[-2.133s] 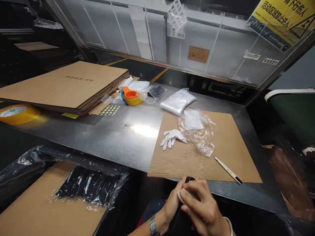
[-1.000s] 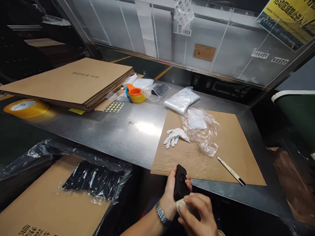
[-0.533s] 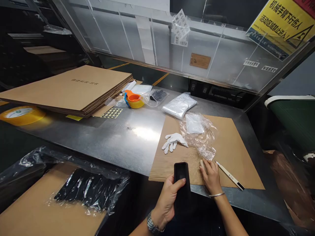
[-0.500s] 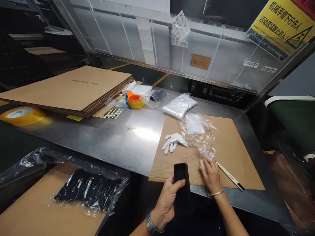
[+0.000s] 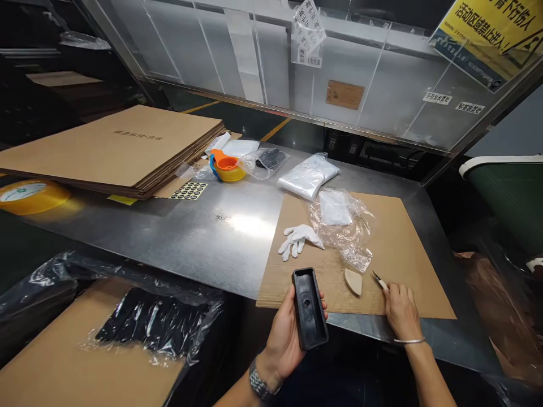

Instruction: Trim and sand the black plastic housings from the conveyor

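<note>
Left hand (image 5: 283, 333) gripping black tray (image 5: 309, 308) upright over the counter (image 5: 199, 237) edge, right hand (image 5: 399, 310) closed on craft knife (image 5: 380, 281), beige wedge (image 5: 353, 281) lying between them on cardboard sheet (image 5: 407, 254)

Cardboard sheet (image 5: 403, 249) lies on the metal table (image 5: 203, 237), right side. On it: glove (image 5: 298, 238) left, plastic bag (image 5: 343, 226) just right of the glove, wedge piece (image 5: 353, 281) in front of the bag, knife (image 5: 379, 280) right of the wedge. Flat carton stack (image 5: 123, 147) far left; bowls (image 5: 227, 167) behind centre. Tape roll (image 5: 29, 195) at left edge.
</note>
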`<state>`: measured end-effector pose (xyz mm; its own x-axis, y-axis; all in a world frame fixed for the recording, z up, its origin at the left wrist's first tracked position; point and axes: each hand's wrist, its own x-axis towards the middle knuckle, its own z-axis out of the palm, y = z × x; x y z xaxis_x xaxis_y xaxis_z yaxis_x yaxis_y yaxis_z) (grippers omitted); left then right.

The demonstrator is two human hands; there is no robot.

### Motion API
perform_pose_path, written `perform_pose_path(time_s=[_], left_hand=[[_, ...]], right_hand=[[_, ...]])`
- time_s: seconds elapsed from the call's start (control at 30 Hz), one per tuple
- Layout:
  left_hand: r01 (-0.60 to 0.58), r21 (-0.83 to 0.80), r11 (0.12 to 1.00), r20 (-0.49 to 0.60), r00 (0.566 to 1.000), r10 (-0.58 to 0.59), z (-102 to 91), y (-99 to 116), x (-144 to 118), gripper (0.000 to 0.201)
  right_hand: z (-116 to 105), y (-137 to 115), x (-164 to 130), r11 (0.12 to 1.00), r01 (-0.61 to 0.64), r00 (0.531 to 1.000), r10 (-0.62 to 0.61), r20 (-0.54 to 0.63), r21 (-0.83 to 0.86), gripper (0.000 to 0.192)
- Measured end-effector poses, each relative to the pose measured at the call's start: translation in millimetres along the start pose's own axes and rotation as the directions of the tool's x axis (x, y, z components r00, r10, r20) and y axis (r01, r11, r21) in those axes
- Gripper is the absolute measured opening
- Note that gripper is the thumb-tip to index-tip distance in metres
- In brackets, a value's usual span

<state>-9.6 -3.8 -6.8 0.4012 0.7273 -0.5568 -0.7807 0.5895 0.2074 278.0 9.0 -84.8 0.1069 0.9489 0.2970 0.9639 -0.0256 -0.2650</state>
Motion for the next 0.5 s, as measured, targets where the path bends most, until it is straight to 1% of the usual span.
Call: perform_pose_path(time_s=[0.03,0.1,0.17,0.2,0.23,0.27,0.33,0.37,0.43,0.47,0.5], left_hand=[[-0.016,0.017,1.0,-0.025,1.0,0.017,0.7,-0.1,0.0,0.048],[-0.073,0.046,0.996,-0.072,0.994,0.077,3.2,-0.5,0.0,0.051],[-0.155,0.046,0.987,-0.115,0.981,0.159,6.2,-0.8,0.8,0.05],[-0.187,0.035,0.982,-0.131,0.973,0.19,7.7,-0.9,1.5,0.049],[-0.211,0.022,0.977,-0.144,0.967,0.212,8.9,-0.8,2.2,0.049],[-0.231,0.01,0.973,-0.155,0.961,0.23,9.9,-0.7,2.9,0.049],[-0.269,-0.003,0.963,-0.162,0.95,0.265,11.0,-0.3,3.7,0.049],[-0.294,-0.004,0.956,-0.159,0.944,0.29,11.3,0.0,3.7,0.048],[-0.349,-0.003,0.937,-0.146,0.927,0.345,11.6,0.6,2.9,0.046],[-0.365,-0.001,0.931,-0.14,0.922,0.361,11.9,0.8,2.3,0.046],[-0.37,-0.002,0.929,-0.137,0.92,0.367,12.3,1.0,1.6,0.046]], right_hand=[[-3.0,-5.4,-2.4,1.0,-0.013,1.0,0.013,0.003,0.027,0.033],[-12.8,-24.8,-10.7,0.995,-0.035,0.999,0.033,0.017,0.09,0.033],[-27.2,-54.2,-22.8,0.98,-0.039,0.996,0.021,0.091,0.194,0.029],[-35.5,-71.1,-29.6,0.965,-0.034,0.988,-0.007,0.156,0.259,0.027],[-43.8,-88.2,-36.1,0.916,-0.058,0.961,-0.056,0.269,0.397,0.025],[-51.7,-104.7,-42.0,0.859,-0.086,0.927,-0.117,0.358,0.504,0.024],[-64.5,-132.6,-51.2,0.76,-0.133,0.855,-0.237,0.461,0.636,0.028],[-69.2,-143.2,-54.4,0.727,-0.158,0.821,-0.279,0.498,0.668,0.031],[-75.6,-157.9,-59.3,0.709,-0.206,0.752,-0.326,0.573,0.675,0.034],[-77.8,-162.9,-61.5,0.727,-0.225,0.725,-0.32,0.61,0.649,0.035],[-79.7,-166.8,-63.8,0.759,-0.237,0.714,-0.288,0.638,0.607,0.035]])
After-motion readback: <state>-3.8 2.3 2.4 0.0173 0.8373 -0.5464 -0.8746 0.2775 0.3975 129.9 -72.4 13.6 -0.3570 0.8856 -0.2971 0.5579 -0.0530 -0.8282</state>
